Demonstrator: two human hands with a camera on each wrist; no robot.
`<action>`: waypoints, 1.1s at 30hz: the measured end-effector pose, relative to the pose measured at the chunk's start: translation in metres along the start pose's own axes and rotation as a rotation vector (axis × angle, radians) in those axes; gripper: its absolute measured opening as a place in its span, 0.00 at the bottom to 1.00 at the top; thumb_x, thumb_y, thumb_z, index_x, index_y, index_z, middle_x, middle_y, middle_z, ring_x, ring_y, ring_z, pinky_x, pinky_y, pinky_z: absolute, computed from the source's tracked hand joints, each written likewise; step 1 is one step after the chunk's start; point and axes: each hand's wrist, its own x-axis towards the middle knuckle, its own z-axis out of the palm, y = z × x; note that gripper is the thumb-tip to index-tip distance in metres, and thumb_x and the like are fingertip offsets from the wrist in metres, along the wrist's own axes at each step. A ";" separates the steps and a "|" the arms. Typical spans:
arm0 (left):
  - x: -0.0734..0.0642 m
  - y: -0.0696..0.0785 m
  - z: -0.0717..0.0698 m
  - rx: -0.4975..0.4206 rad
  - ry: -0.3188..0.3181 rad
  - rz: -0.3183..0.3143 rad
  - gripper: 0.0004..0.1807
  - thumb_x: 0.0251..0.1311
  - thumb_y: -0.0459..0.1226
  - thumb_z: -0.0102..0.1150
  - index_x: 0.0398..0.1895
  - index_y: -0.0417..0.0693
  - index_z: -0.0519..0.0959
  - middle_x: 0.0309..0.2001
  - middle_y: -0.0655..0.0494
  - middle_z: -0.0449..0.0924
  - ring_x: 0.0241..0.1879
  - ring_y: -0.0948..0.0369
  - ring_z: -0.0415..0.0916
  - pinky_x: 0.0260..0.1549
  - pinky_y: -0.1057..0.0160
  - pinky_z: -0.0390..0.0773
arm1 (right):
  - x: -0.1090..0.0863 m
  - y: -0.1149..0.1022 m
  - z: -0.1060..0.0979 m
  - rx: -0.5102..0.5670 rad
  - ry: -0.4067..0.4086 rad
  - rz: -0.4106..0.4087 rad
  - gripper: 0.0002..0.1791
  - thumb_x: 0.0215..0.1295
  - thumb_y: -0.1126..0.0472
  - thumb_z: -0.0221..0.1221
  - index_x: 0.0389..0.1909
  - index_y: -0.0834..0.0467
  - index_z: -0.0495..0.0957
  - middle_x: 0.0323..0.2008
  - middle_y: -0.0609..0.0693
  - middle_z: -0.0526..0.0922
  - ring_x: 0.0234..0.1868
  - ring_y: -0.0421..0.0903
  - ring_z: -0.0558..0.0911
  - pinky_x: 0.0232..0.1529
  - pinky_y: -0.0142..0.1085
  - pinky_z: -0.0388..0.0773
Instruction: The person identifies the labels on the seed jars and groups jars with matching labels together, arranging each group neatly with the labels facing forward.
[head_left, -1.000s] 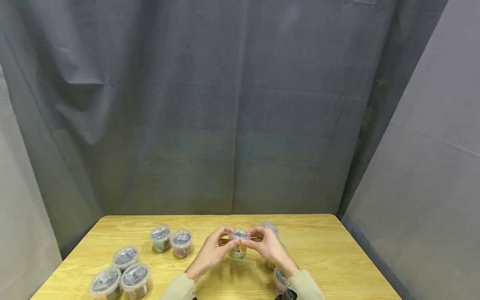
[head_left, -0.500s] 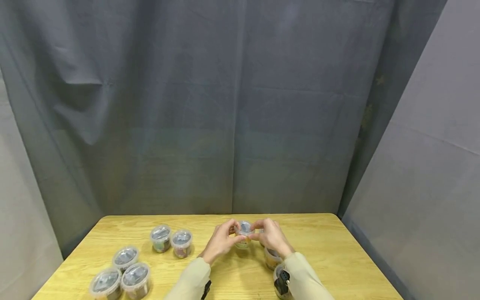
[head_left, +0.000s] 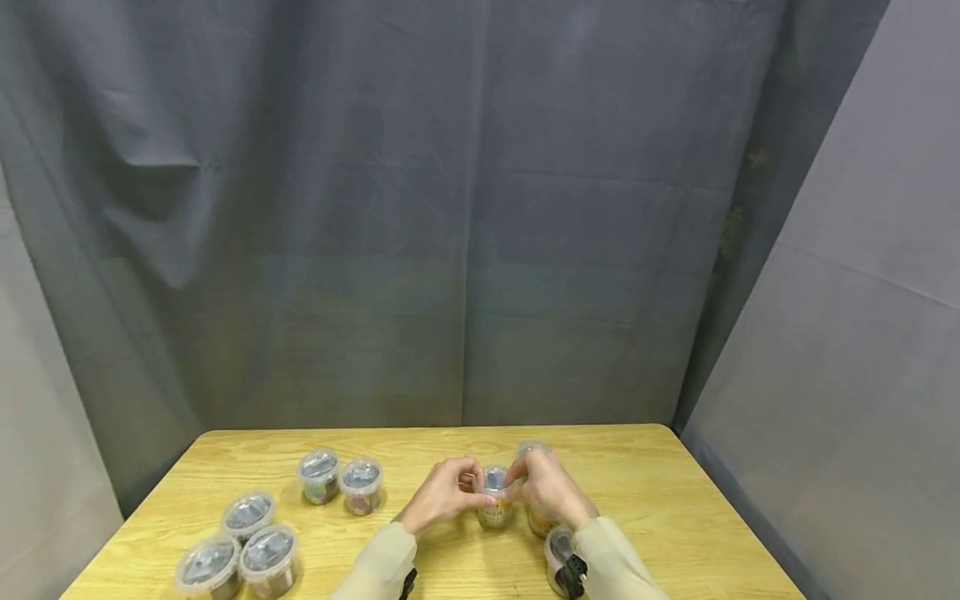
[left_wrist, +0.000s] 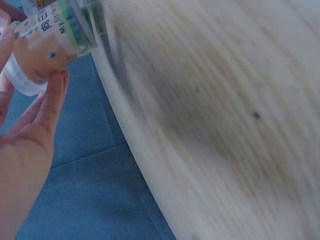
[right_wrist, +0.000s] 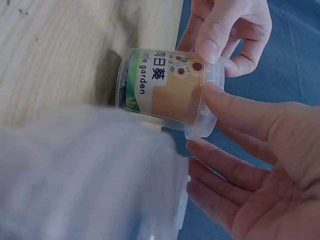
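A small clear plastic tub (head_left: pixel 495 514) stands upright in front of me, between both hands. Its label (right_wrist: pixel 155 75) shows sunflowers and the words "little garden"; a translucent lid (right_wrist: pixel 209 102) caps it. My left hand (head_left: pixel 444 497) pinches the lid's rim from the left, thumb in front and fingers behind. From the right, my right hand (head_left: pixel 551 489) holds the rim between thumb and fingertips. In the left wrist view the left fingers (left_wrist: pixel 52 95) lie along the lid edge of the tub (left_wrist: pixel 47 52).
Similar lidded tubs stand close by my right hand: one behind (head_left: pixel 531 447), one beside (head_left: pixel 542 523) and one nearer me (head_left: pixel 557 552). On the left are a pair (head_left: pixel 320 477) and a cluster of three (head_left: pixel 268 560). A blurred tub (right_wrist: pixel 100 175) fills the right wrist view's foreground.
Both hands have carried the tub slightly right, first away from me and then back nearer. The tubs on the left have stayed where they were.
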 end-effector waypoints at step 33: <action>-0.012 -0.003 0.010 -0.003 -0.045 0.025 0.18 0.43 0.42 0.78 0.26 0.48 0.74 0.37 0.61 0.78 0.42 0.68 0.77 0.45 0.69 0.82 | -0.014 0.009 0.009 -0.074 -0.050 -0.022 0.07 0.47 0.63 0.75 0.25 0.54 0.85 0.34 0.47 0.84 0.28 0.41 0.72 0.29 0.32 0.74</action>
